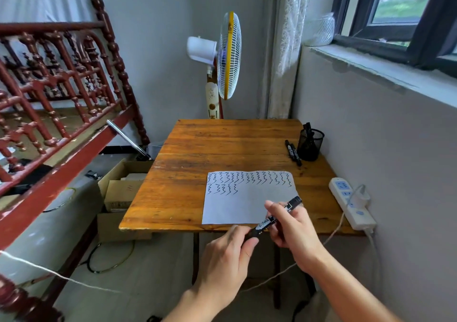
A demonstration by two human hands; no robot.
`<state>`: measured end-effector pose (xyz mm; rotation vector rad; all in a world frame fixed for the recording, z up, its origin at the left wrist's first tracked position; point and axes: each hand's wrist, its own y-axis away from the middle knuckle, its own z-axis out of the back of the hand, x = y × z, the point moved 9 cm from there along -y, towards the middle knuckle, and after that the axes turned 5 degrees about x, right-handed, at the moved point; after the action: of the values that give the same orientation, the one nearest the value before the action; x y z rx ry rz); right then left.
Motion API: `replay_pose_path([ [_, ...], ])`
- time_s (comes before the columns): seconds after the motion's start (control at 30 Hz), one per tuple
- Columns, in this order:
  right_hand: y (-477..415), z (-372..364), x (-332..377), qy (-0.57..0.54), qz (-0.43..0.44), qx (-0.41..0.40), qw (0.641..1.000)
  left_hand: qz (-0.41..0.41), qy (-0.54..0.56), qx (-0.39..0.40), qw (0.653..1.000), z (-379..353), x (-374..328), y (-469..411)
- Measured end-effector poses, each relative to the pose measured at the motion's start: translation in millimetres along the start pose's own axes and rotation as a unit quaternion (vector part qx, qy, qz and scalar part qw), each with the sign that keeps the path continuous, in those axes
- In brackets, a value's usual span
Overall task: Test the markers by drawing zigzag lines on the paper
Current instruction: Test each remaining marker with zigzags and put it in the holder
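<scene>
Wooden table (pixel 188 173): worn planks, orange-brown. White paper (pixel 247 208) lies flat at near edge; one zigzag row along far side, short second row at left, lower part blank. Left hand (pixel 227 252) pinches near-left end of black marker (pixel 274 219) with thumb and fingers, probably on cap. Marker is above near right corner of paper, long axis near-left to far-right; smooth round barrel, white print. Right hand (pixel 291 225) is curled around middle of barrel, nearer to paper. Likely next: pull along this axis. Far right: loose markers (pixel 293 152) beside black mesh cup (pixel 310 145).
</scene>
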<state>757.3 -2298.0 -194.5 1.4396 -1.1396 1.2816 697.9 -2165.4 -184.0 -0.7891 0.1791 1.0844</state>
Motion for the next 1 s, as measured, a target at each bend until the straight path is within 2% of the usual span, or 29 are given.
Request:
replay_pose_path([
  [0.07,7.8,2.7,-2.0,-0.001,0.018,-0.019,1.000,0.020,0.046,0.015,0.999,-1.0,-3.1,4.5],
  [0.13,13.7,5.0,-1.4,-0.019,0.032,-0.034,0.999,0.068,0.166,0.060,0.982,-12.8,-5.2,11.7],
  [0.27,12.9,7.4,-0.1,-0.074,0.045,-0.041,0.995,0.171,0.388,0.118,0.898,-33.6,-8.6,13.7],
  [0.43,-14.5,10.2,-6.4,-0.100,0.043,-0.046,0.993,0.225,0.528,0.155,0.804,-49.0,-6.0,3.4],
  [0.47,-23.9,16.1,-9.7,-0.109,0.034,-0.062,0.992,0.236,0.537,0.157,0.794,-51.1,-0.4,0.5],
  [0.5,-34.2,27.2,-13.0,-0.121,0.023,-0.091,0.988,0.246,0.526,0.151,0.800,-51.3,10.4,-2.5],
  [0.53,-44.7,43.1,-15.3,-0.125,0.013,-0.132,0.983,0.254,0.490,0.136,0.823,-49.6,26.9,-4.7],
  [0.63,-75.6,85.9,-19.3,-0.073,-0.002,-0.227,0.971,0.225,0.293,0.075,0.926,-33.1,82.0,-10.6],
  [0.73,-110.3,83.3,-32.7,0.006,-0.008,-0.206,0.978,0.192,0.098,0.043,0.976,-26.1,122.7,-19.1],
  [0.8,-133.0,68.1,-46.8,0.034,-0.008,-0.181,0.983,0.168,-0.009,0.034,0.985,-30.5,135.3,-32.4],
  [1.0,-187.9,30.6,-84.0,0.091,0.004,-0.157,0.983,0.154,-0.167,0.058,0.972,-74.7,165.9,-51.1],
])
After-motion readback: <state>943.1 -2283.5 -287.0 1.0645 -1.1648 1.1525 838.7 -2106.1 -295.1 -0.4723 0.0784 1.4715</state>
